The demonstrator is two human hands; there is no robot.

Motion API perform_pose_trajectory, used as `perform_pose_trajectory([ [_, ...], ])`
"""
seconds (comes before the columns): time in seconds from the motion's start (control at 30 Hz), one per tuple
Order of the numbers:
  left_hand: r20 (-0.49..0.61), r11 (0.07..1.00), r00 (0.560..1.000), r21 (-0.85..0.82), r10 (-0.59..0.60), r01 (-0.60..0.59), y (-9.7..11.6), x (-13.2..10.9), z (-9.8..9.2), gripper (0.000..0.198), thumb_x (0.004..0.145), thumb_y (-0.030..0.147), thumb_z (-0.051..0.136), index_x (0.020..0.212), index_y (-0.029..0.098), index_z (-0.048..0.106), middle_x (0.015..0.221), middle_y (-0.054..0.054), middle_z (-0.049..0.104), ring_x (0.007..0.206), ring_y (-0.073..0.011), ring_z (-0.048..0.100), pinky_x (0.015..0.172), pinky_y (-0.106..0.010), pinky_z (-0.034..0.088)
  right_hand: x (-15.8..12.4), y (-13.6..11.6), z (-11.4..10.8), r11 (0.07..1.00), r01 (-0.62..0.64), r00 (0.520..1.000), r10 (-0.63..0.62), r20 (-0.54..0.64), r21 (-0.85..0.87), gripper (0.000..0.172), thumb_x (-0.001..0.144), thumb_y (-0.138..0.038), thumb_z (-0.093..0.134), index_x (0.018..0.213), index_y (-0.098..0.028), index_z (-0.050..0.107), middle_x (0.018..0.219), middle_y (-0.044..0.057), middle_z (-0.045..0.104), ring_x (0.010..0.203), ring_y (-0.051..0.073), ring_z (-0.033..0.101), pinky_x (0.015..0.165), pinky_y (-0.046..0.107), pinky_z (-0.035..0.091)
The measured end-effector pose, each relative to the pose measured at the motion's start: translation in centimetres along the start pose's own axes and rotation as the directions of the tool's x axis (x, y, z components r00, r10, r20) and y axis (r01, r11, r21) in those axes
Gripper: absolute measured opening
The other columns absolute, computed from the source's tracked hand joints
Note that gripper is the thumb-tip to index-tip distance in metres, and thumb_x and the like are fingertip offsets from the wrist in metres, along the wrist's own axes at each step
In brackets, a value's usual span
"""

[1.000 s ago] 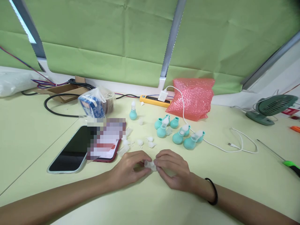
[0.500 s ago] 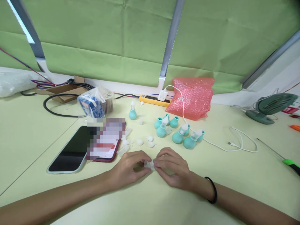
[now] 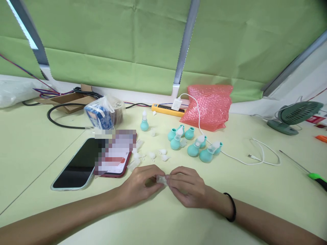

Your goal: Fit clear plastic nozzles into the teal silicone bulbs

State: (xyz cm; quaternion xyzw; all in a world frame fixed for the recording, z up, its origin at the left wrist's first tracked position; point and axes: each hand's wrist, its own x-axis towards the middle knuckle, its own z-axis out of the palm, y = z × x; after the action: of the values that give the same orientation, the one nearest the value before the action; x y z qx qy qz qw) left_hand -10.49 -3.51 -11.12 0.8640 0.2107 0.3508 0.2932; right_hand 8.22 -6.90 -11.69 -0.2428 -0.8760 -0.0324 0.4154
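Between my two hands is a small clear plastic tube [image 3: 161, 179], held low over the table. My left hand [image 3: 143, 180] pinches its left end between thumb and fingers. The fingertips of my right hand [image 3: 187, 185] close on its right end and hide that part. Beyond my hands lie several small white nozzle tips [image 3: 152, 155]. Farther right stand several turquoise squeeze bulbs [image 3: 206, 154], some with clear tubes and white tips fitted. One bulb with a clear tube and white tip [image 3: 144, 125] stands upright by itself near the middle.
Two phones, one dark [image 3: 76, 166] and one lit [image 3: 116, 153], lie left of my hands. Behind are a bagged blue package [image 3: 102, 112], a yellow power strip [image 3: 167, 110] and pink bubble wrap [image 3: 208, 107]. A white cable [image 3: 237, 160], screwdriver [image 3: 315, 177] and green fan [image 3: 293, 115] are right.
The fingers of my right hand have come down slightly and closed nearer together around the tube's right end. My left hand keeps almost the same grip.
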Motion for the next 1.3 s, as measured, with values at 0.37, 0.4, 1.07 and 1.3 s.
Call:
perform_pose_trajectory([
  [0.37, -0.058, 0.999, 0.997, 0.006, 0.053, -0.052, 0.01, 0.06, -0.1, 0.017, 0.073, 0.014, 0.056, 0.089, 0.008, 0.058, 0.071, -0.007, 0.06, 0.061, -0.0124, 0.056, 0.053, -0.021, 0.048, 0.61, -0.79, -0.04, 0.956, -0.268, 0.959, 0.277, -0.066, 0.116, 0.036, 0.068, -0.008, 0.057, 0.102, -0.017, 0.049, 0.084, 0.006, 0.06, 0.076, 0.017, 0.054, 0.067, 0.033, 0.048],
  [0.4, -0.072, 0.997, 0.995, 0.0, 0.071, -0.072, -0.02, 0.06, -0.13, 0.018, 0.073, 0.014, 0.056, 0.09, 0.008, 0.058, 0.073, -0.008, 0.061, 0.062, -0.0127, 0.056, 0.054, -0.021, 0.048, 0.65, -0.75, -0.04, 0.948, -0.296, 0.951, 0.304, -0.058, 0.118, 0.039, 0.067, -0.011, 0.059, 0.103, -0.017, 0.048, 0.086, 0.007, 0.06, 0.077, 0.018, 0.054, 0.068, 0.035, 0.047],
  [1.07, -0.041, 0.997, 0.999, -0.066, 0.031, -0.034, 0.18, 0.19, -0.23, 0.019, 0.072, 0.019, 0.058, 0.089, 0.011, 0.058, 0.071, -0.006, 0.062, 0.061, -0.0125, 0.056, 0.054, -0.022, 0.049, 0.36, -0.41, 0.08, 0.956, -0.238, 0.97, 0.244, -0.013, 0.171, 0.025, 0.07, -0.015, 0.06, 0.094, -0.018, 0.053, 0.069, 0.003, 0.062, 0.062, 0.014, 0.055, 0.056, 0.027, 0.047],
  [1.3, 0.023, 0.999, 1.0, -0.051, 0.015, -0.014, 0.21, -0.05, -0.36, 0.016, 0.075, 0.019, 0.055, 0.09, 0.012, 0.057, 0.072, -0.005, 0.061, 0.061, -0.0118, 0.055, 0.055, -0.021, 0.047, 0.31, -0.44, 0.1, 0.963, -0.226, 0.974, 0.227, 0.011, 0.146, 0.021, 0.073, -0.017, 0.058, 0.093, -0.018, 0.053, 0.069, 0.003, 0.061, 0.062, 0.013, 0.054, 0.056, 0.027, 0.048],
])
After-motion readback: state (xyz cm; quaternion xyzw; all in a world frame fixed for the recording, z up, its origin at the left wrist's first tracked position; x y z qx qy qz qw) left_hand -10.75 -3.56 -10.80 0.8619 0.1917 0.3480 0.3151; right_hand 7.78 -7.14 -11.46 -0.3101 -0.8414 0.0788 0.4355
